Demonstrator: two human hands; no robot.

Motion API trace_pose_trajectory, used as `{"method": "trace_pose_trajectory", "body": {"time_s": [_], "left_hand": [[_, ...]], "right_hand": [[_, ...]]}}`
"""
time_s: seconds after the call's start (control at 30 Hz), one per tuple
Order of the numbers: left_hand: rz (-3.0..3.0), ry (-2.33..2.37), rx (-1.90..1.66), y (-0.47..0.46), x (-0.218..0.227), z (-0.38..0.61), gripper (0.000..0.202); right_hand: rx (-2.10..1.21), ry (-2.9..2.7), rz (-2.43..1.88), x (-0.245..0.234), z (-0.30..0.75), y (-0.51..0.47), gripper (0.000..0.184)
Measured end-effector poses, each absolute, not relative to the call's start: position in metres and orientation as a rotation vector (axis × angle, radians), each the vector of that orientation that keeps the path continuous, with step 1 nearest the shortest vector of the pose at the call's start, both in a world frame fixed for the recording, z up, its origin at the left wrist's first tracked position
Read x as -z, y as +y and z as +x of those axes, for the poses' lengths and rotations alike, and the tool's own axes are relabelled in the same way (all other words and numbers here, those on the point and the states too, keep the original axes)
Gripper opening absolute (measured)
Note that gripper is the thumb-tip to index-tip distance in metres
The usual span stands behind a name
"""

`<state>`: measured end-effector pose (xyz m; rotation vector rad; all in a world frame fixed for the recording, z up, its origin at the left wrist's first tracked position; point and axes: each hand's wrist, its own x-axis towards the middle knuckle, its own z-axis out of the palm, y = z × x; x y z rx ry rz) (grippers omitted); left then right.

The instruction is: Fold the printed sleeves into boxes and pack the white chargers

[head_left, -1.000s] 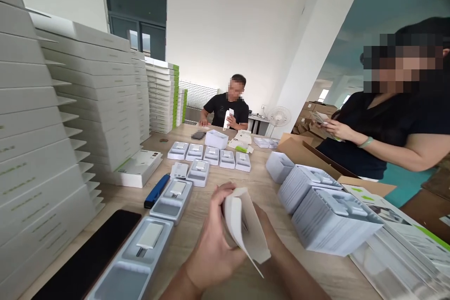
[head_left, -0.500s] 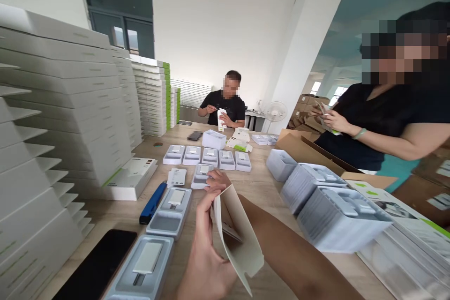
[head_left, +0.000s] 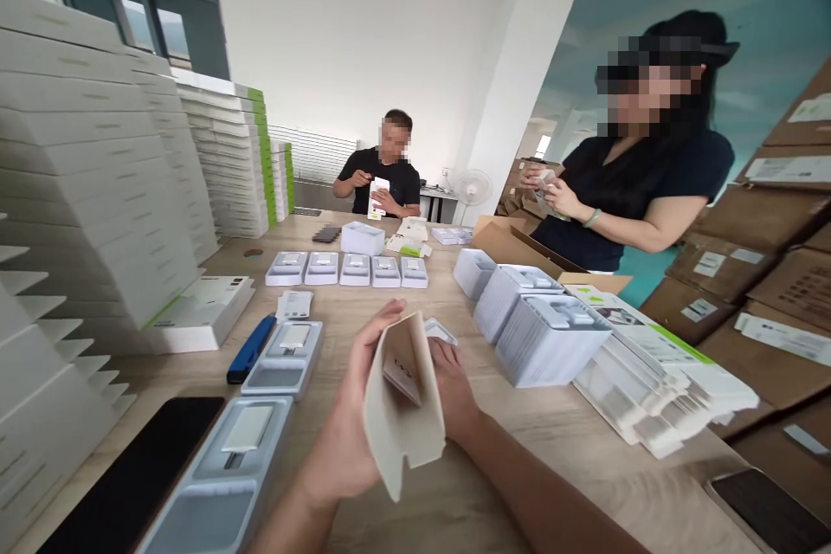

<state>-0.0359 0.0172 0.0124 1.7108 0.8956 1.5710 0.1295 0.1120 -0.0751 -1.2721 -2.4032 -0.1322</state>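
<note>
**Folded card [head_left: 406,424] gripped between my two hands**

Far left, white flat boxes [head_left: 84,147] rise in tall stacks, with a green-edged stack [head_left: 227,156] behind them on the wooden table [head_left: 454,493]. Nearer me lie a black phone [head_left: 130,476], a grey tray [head_left: 217,476] holding a white rectangular unit, and a blue box cutter [head_left: 250,351]. My left hand [head_left: 344,424] grasps the card's left side, its fingers curled up along the outer face. The card stands open in a V, held up over the table edge-down, with small print showing on its inner face. My right hand [head_left: 454,389] grasps the right side, close beside a white tray [head_left: 441,331]. Across the table, a seated person's hands [head_left: 380,195] hold a white piece. To the right sit stacked white trays [head_left: 545,338] and an open cardboard carton [head_left: 506,242]. Beyond, a co-worker's hands [head_left: 545,190] hold a small card, with brown cartons [head_left: 766,277] at the far right.
</note>
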Motion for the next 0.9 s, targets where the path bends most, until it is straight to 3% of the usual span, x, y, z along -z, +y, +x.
{"method": "trace_pose_trajectory", "body": {"time_s": [0.2, 0.4, 0.53, 0.63, 0.77, 0.9], "left_hand": [[1.801, 1.015, -1.477, 0.021, -0.009, -0.036, 0.088], [1.925, 1.27, -1.153, 0.022, -0.012, -0.041, 0.093], [1.837, 1.251, -0.976, 0.019, -0.037, -0.049, 0.105], [1.887, 1.201, -0.883, 0.019, -0.066, -0.043, 0.096], [2.087, 1.275, -0.5, 0.033, -0.091, -0.033, 0.079], [2.104, 1.444, -0.264, 0.048, -0.091, -0.043, 0.082]], "right_hand": [[0.01, -2.255, -1.338, 0.094, 0.153, 0.128, 0.054], [-0.111, -2.269, -1.313, 0.095, 0.155, 0.141, 0.047], [-0.116, -2.258, -1.305, 0.094, 0.156, 0.14, 0.045], [-0.122, -2.261, -1.326, 0.093, 0.156, 0.139, 0.044], [-0.138, -2.241, -1.323, 0.09, 0.156, 0.138, 0.04], [-0.144, -2.233, -1.317, 0.086, 0.159, 0.135, 0.037]]}}
